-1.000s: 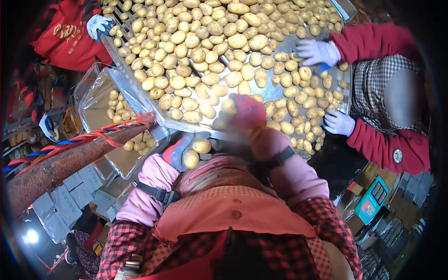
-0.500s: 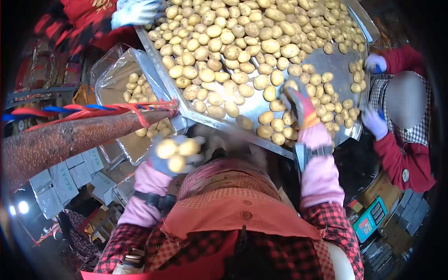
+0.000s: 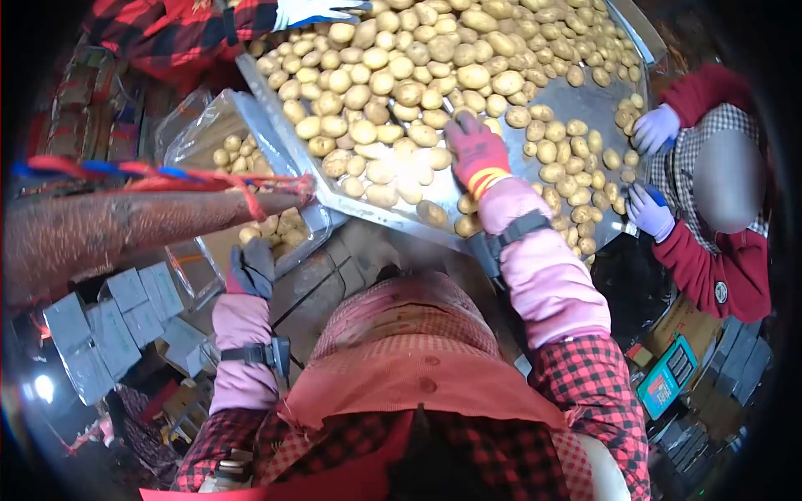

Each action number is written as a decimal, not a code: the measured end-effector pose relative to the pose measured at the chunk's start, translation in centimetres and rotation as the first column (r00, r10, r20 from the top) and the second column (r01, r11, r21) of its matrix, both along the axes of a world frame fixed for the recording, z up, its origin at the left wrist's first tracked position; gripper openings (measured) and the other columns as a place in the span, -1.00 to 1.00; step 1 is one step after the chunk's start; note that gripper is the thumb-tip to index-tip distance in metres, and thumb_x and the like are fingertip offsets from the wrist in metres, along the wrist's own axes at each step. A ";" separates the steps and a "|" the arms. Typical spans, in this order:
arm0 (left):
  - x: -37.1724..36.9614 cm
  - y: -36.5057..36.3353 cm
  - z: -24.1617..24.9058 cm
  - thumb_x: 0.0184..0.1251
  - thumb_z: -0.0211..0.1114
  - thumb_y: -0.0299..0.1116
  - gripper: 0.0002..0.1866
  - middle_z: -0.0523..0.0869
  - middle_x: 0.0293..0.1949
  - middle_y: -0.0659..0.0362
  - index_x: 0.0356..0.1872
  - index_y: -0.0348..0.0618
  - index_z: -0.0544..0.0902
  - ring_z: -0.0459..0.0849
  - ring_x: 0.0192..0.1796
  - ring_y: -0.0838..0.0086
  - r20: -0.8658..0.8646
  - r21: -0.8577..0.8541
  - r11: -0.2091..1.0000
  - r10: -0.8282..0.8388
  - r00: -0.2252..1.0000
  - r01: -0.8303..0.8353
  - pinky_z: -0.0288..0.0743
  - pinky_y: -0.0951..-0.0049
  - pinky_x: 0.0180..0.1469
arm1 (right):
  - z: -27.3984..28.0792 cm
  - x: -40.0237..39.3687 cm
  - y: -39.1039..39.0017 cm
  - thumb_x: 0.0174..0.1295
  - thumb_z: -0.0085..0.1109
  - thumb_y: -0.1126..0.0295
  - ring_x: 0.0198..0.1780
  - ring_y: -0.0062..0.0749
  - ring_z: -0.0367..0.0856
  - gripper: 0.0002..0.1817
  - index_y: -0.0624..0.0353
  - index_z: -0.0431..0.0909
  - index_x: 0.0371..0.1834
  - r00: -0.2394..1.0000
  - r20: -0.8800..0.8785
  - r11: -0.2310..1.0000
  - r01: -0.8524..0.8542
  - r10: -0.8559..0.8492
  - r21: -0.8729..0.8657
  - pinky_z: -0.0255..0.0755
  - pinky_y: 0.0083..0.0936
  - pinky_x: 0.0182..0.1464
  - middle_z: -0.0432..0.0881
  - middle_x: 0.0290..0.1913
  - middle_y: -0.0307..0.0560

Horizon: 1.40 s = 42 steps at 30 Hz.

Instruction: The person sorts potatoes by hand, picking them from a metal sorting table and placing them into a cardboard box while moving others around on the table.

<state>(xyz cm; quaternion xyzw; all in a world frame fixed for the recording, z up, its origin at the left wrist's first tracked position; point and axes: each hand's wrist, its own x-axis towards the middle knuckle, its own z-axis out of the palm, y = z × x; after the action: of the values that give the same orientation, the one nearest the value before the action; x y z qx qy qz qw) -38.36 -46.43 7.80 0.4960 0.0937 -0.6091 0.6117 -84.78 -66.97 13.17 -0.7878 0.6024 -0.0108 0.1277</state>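
Loose potatoes (image 3: 409, 92) cover much of a metal sorting table (image 3: 380, 219). My right hand (image 3: 479, 152), in a red glove with a yellow-striped cuff, reaches over the table with its fingers stretched out onto the potatoes. Its palm side is hidden. Low on the left, my left hand (image 3: 251, 269), in a grey glove, is at the near edge of a plastic-lined cardboard box (image 3: 196, 144) with potatoes (image 3: 288, 230) in it. Its fingers point into the box, apart, and I see no potato in them.
A wooden pole (image 3: 150, 238) wrapped with red and blue rope (image 3: 167, 177) crosses above the box. On the right stands a co-worker (image 3: 710, 192) with gloved hands at the table; another person's white glove (image 3: 317, 12) is at the far left. Grey boxes (image 3: 109, 334) and a teal scale (image 3: 666, 377) lie lower down.
My left hand has moved left and down to the box, and the several potatoes it held are gone from it. My right hand has shifted left across the table.
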 end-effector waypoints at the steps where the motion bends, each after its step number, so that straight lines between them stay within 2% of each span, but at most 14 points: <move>1: -1.8 -0.7 1.2 0.49 0.11 0.02 -0.42 0.67 0.11 0.00 0.27 -0.28 0.47 0.66 0.14 0.25 0.060 -0.063 0.981 -0.181 0.982 0.185 0.59 0.25 0.16 | -1.2 0.0 0.1 0.11 0.26 0.26 0.04 -0.06 0.57 -0.49 -0.09 0.45 0.20 0.998 -0.067 1.000 0.023 -0.022 0.014 0.54 -0.15 -0.01 0.46 0.18 0.01; 4: -9.9 -5.7 6.1 0.50 0.13 -0.03 -0.44 0.65 0.15 0.02 0.28 -0.31 0.46 0.64 0.16 0.30 -0.179 -0.355 0.720 -0.679 0.712 0.597 0.54 0.34 0.20 | -3.2 -3.1 2.9 0.05 0.34 0.20 -0.01 -0.09 0.59 -0.49 -0.13 0.48 0.13 0.969 0.037 0.961 0.248 -0.245 -0.122 0.55 -0.16 -0.05 0.47 0.09 0.00; 5: -13.4 -7.0 7.7 0.51 0.12 -0.03 -0.43 0.64 0.14 0.05 0.28 -0.33 0.45 0.63 0.14 0.28 0.229 -0.254 0.607 -0.719 0.657 0.753 0.50 0.35 0.20 | -3.2 -4.1 3.9 0.04 0.35 0.18 -0.01 -0.09 0.59 -0.48 -0.13 0.49 0.13 0.940 0.155 0.936 0.324 -0.303 -0.138 0.55 -0.16 -0.05 0.48 0.07 0.00; 8: -20.4 -11.2 7.5 0.35 0.30 -0.16 -0.35 0.47 0.31 -0.13 0.38 -0.25 0.37 0.40 0.37 -0.01 0.965 0.187 0.359 -0.240 -0.103 0.914 0.27 0.12 0.39 | -2.2 -5.5 9.4 0.00 0.38 0.15 -0.02 -0.07 0.58 -0.44 -0.12 0.49 0.13 0.868 0.438 0.910 0.353 -0.232 -0.217 0.54 -0.14 -0.05 0.52 -0.02 0.00; 12: -28.3 -15.0 4.8 0.19 0.33 0.04 -0.12 0.19 0.47 -0.16 0.48 -0.13 0.22 0.04 0.51 -0.20 0.601 0.743 0.301 0.094 -0.794 0.598 -0.14 -0.12 0.52 | -3.1 -6.7 12.9 0.01 0.38 0.15 -0.02 -0.01 0.57 -0.43 -0.05 0.49 0.14 0.890 0.368 0.940 0.325 -0.268 -0.101 0.52 -0.15 -0.02 0.54 -0.08 0.02; 16: -35.1 -17.8 4.5 0.36 0.21 0.00 -0.19 0.20 0.48 -0.15 0.51 -0.18 0.14 0.15 0.49 -0.12 0.859 0.506 -0.071 0.136 -0.494 0.860 -0.01 -0.02 0.52 | -2.4 -8.8 10.2 0.02 0.41 0.15 0.02 0.00 0.56 -0.34 -0.01 0.45 0.24 0.638 0.501 0.697 0.711 -0.585 -0.091 0.50 -0.16 0.04 0.57 0.04 0.03; 17: -36.7 -17.2 4.7 0.40 0.19 -0.06 -0.24 0.22 0.48 -0.13 0.51 -0.16 0.14 0.16 0.51 -0.04 0.944 0.203 -0.075 -0.250 -0.216 0.976 0.01 0.01 0.52 | -1.6 -8.9 11.0 0.02 0.41 0.15 0.01 -0.01 0.58 -0.34 0.00 0.46 0.24 0.634 0.556 0.704 0.700 -0.537 -0.119 0.50 -0.16 0.03 0.58 0.03 0.03; 18: -37.5 -16.3 4.9 0.44 0.17 -0.11 -0.28 0.23 0.47 -0.10 0.51 -0.15 0.15 0.16 0.52 0.03 0.800 -0.094 0.041 -0.591 0.100 0.995 0.03 0.04 0.52 | -0.9 -8.8 12.2 0.03 0.42 0.14 0.01 -0.02 0.59 -0.35 0.01 0.47 0.23 0.628 0.605 0.710 0.690 -0.489 -0.142 0.51 -0.15 0.03 0.59 0.03 0.03; 20: -37.3 -15.7 5.3 0.52 0.12 -0.11 -0.39 0.40 0.37 -0.08 0.45 -0.19 0.25 0.55 0.28 0.13 -0.199 -0.526 0.220 -0.971 0.132 0.821 0.46 0.20 0.32 | 0.7 -8.6 14.0 0.04 0.41 0.15 -0.01 -0.03 0.61 -0.40 -0.01 0.51 0.20 0.667 0.663 0.871 0.489 -0.341 -0.044 0.52 -0.15 0.00 0.61 0.00 0.01; 24: -34.2 -14.9 5.0 0.54 0.07 -0.07 -0.43 0.54 0.26 0.00 0.40 -0.21 0.34 0.61 0.21 0.16 -0.155 -0.360 0.273 -0.960 0.231 0.892 0.57 0.23 0.21 | -2.4 -13.2 9.7 0.10 0.36 0.27 0.00 0.00 0.64 -0.50 0.09 0.53 0.14 0.642 0.566 0.720 0.684 -0.517 -0.117 0.51 -0.13 0.00 0.66 -0.06 0.06; 29: -32.0 -14.3 5.7 0.57 0.00 -0.06 -0.43 0.51 0.29 0.01 0.42 -0.21 0.31 0.57 0.25 0.18 -0.340 -0.286 0.561 -0.817 0.465 0.777 0.52 0.20 0.28 | -2.6 -13.7 -0.4 0.16 0.25 0.19 0.09 -0.13 0.64 -0.58 -0.10 0.56 0.12 0.898 -0.208 0.885 0.426 -0.388 0.187 0.55 -0.18 0.01 0.60 0.12 -0.04; 32: -31.0 -14.2 8.0 0.56 -0.01 -0.03 -0.41 0.50 0.30 -0.02 0.43 -0.20 0.30 0.57 0.25 0.12 -0.406 -0.312 0.645 -0.754 0.516 0.698 0.53 0.14 0.27 | -5.2 -14.2 -1.0 0.13 0.27 0.21 0.10 -0.12 0.64 -0.57 -0.10 0.57 0.12 0.900 -0.198 0.891 0.422 -0.389 0.167 0.55 -0.18 0.02 0.61 0.12 -0.05; 37: -27.7 -13.1 7.2 0.51 0.09 -0.06 -0.43 0.52 0.28 -0.11 0.39 -0.18 0.34 0.57 0.26 0.08 -0.437 -0.270 0.753 -0.651 0.621 0.599 0.56 0.08 0.23 | -10.8 -19.5 0.6 0.13 0.16 0.38 0.05 -0.05 0.63 -0.62 -0.01 0.59 0.07 0.262 0.735 0.726 0.541 -0.625 0.425 0.54 -0.21 0.08 0.59 0.10 0.01; 42: -27.1 -12.5 7.9 0.46 0.03 -0.33 -0.43 0.35 0.43 -0.04 0.47 -0.13 0.23 0.39 0.40 -0.01 -0.422 -0.297 0.816 -0.578 0.698 0.496 0.38 -0.03 0.36 | -2.6 -14.2 -3.4 0.17 0.15 0.37 0.14 0.04 0.58 -0.52 -0.15 0.54 0.22 0.909 0.413 0.970 0.147 -0.055 -0.195 0.51 -0.13 0.16 0.49 0.22 0.15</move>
<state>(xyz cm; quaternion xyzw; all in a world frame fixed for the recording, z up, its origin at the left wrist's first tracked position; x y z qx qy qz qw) -65.45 -58.95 15.68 0.2777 0.0483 -0.8725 0.3992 -98.93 -70.42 10.58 -0.7455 0.5980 -0.2468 0.1602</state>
